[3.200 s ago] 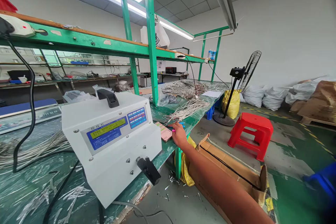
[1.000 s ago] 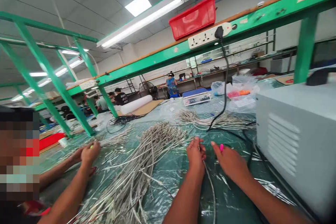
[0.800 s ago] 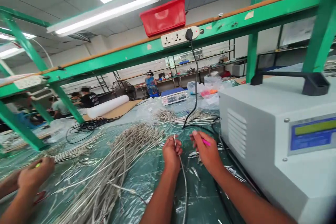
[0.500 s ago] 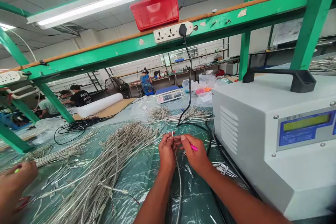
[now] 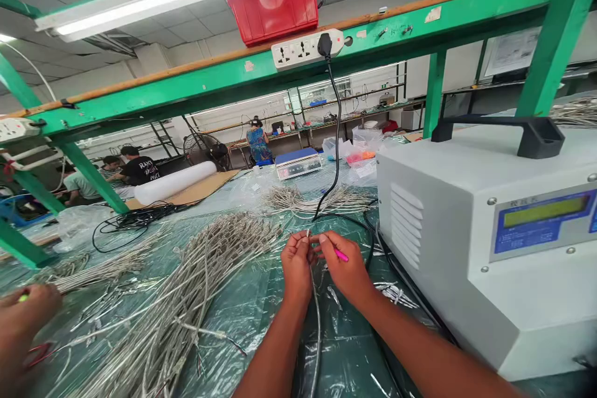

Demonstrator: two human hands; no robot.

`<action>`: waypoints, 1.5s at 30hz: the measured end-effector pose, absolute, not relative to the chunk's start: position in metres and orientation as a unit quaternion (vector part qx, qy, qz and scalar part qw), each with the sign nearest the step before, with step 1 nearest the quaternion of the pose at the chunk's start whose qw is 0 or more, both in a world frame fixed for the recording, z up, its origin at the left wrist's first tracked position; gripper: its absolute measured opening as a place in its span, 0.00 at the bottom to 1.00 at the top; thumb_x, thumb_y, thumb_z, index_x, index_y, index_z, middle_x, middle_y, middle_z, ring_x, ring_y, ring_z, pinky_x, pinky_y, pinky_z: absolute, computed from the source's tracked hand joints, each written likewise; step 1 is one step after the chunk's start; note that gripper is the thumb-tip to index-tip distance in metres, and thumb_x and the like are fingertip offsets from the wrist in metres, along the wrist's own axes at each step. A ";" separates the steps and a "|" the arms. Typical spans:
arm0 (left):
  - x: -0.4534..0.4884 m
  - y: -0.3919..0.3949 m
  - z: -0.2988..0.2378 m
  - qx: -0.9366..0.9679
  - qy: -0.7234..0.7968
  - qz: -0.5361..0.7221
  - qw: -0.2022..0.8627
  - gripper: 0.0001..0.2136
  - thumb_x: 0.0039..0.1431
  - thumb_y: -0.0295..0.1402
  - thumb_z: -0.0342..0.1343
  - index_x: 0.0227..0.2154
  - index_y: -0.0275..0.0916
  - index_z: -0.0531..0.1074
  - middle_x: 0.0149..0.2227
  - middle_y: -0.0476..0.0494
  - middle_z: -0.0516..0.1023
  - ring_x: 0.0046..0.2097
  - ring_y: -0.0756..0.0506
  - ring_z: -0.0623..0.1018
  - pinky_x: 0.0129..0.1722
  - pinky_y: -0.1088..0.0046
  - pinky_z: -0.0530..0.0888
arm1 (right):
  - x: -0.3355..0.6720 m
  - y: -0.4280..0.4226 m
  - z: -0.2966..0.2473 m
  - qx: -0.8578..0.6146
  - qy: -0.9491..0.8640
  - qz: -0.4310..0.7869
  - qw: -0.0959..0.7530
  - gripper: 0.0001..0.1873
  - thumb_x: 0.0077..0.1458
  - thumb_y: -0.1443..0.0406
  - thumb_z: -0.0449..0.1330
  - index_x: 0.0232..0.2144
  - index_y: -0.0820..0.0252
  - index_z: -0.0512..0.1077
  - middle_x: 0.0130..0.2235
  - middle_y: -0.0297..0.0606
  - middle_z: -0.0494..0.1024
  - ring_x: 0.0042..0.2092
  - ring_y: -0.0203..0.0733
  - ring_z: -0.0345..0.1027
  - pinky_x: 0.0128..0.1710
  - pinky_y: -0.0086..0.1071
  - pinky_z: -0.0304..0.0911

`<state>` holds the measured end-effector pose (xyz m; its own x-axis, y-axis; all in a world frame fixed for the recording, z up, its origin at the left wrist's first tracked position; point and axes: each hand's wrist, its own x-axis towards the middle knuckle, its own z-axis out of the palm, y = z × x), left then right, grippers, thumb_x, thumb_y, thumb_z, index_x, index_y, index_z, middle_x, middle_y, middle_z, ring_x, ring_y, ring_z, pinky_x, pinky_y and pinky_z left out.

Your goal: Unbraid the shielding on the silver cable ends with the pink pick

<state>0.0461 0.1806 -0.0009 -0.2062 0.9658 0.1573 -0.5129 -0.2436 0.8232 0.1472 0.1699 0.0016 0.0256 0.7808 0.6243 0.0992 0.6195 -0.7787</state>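
Note:
My left hand [image 5: 296,259] pinches a grey cable [image 5: 318,329] near its upper end, where a short pale tip sticks up above the fingers. The cable runs down between my forearms towards the bottom edge. Right beside it, my right hand [image 5: 344,261] is closed around a slim tool with a pink handle [image 5: 342,255], its fingertips meeting the cable end. The tool's working end is hidden by the fingers. To the left lies a large bundle of grey braided cables [image 5: 200,273].
A grey-white machine [image 5: 433,199] with a display stands on the right. A black power cord [image 5: 336,137] hangs from the power strip [image 5: 303,50]. Another person's hand [image 5: 32,308] is at the left edge. Foil scraps [image 5: 395,294] and a scale [image 5: 298,165] lie on the bench.
The view has tilted slightly. Both my hands keep nearly the same pose at the cable end. The other person's hand at the left has shifted a little.

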 end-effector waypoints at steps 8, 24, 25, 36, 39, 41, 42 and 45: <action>0.047 0.180 -0.001 0.361 0.326 0.715 0.503 0.13 0.45 0.35 0.66 0.32 0.36 0.71 0.26 0.49 0.77 0.20 0.54 0.70 0.20 0.80 0.61 | 0.145 0.169 0.003 -0.338 -0.656 0.258 0.623 0.17 0.66 0.59 0.49 0.33 0.59 0.74 0.33 0.39 0.75 0.36 0.41 0.71 0.38 0.31 0.68; 0.047 0.178 0.005 0.327 0.324 0.734 0.500 0.13 0.45 0.33 0.65 0.34 0.36 0.71 0.27 0.47 0.78 0.24 0.51 0.73 0.24 0.79 0.66 | 0.148 0.163 0.008 -0.296 -0.680 0.264 0.617 0.16 0.66 0.62 0.49 0.38 0.58 0.77 0.39 0.41 0.79 0.41 0.42 0.72 0.44 0.35 0.68; 0.047 0.177 0.005 0.326 0.323 0.735 0.499 0.13 0.45 0.33 0.65 0.33 0.36 0.72 0.27 0.47 0.78 0.25 0.51 0.74 0.25 0.78 0.67 | 0.148 0.163 0.008 -0.293 -0.683 0.262 0.616 0.16 0.66 0.62 0.50 0.38 0.57 0.77 0.40 0.41 0.79 0.42 0.43 0.72 0.46 0.35 0.67; 0.047 0.178 0.005 0.324 0.317 0.740 0.497 0.13 0.44 0.34 0.66 0.33 0.36 0.72 0.26 0.47 0.78 0.24 0.51 0.74 0.24 0.78 0.66 | 0.147 0.162 0.008 -0.292 -0.685 0.251 0.618 0.16 0.66 0.63 0.49 0.38 0.58 0.77 0.38 0.41 0.79 0.41 0.43 0.72 0.43 0.34 0.68; 0.047 0.178 0.005 0.324 0.319 0.739 0.496 0.13 0.44 0.34 0.66 0.33 0.36 0.72 0.28 0.45 0.79 0.24 0.50 0.74 0.24 0.77 0.66 | 0.147 0.162 0.008 -0.293 -0.690 0.249 0.614 0.15 0.65 0.63 0.50 0.36 0.58 0.77 0.35 0.40 0.78 0.39 0.42 0.72 0.42 0.34 0.68; 0.047 0.178 0.004 0.325 0.320 0.740 0.495 0.13 0.44 0.34 0.66 0.33 0.36 0.72 0.28 0.45 0.79 0.24 0.50 0.74 0.23 0.77 0.65 | 0.146 0.163 0.008 -0.296 -0.689 0.246 0.614 0.15 0.65 0.63 0.50 0.36 0.58 0.77 0.35 0.40 0.78 0.39 0.42 0.72 0.42 0.33 0.68; 0.047 0.179 0.004 0.325 0.320 0.740 0.494 0.13 0.44 0.34 0.66 0.33 0.36 0.72 0.27 0.46 0.78 0.24 0.51 0.73 0.23 0.78 0.65 | 0.146 0.163 0.008 -0.298 -0.688 0.246 0.615 0.15 0.65 0.63 0.50 0.36 0.58 0.77 0.36 0.40 0.78 0.39 0.42 0.73 0.42 0.33 0.68; 0.047 0.179 0.005 0.324 0.318 0.742 0.494 0.13 0.44 0.34 0.66 0.32 0.36 0.72 0.25 0.48 0.77 0.23 0.51 0.72 0.22 0.78 0.64 | 0.146 0.163 0.007 -0.299 -0.687 0.245 0.616 0.16 0.66 0.63 0.50 0.39 0.57 0.77 0.38 0.40 0.79 0.41 0.42 0.73 0.42 0.33 0.68</action>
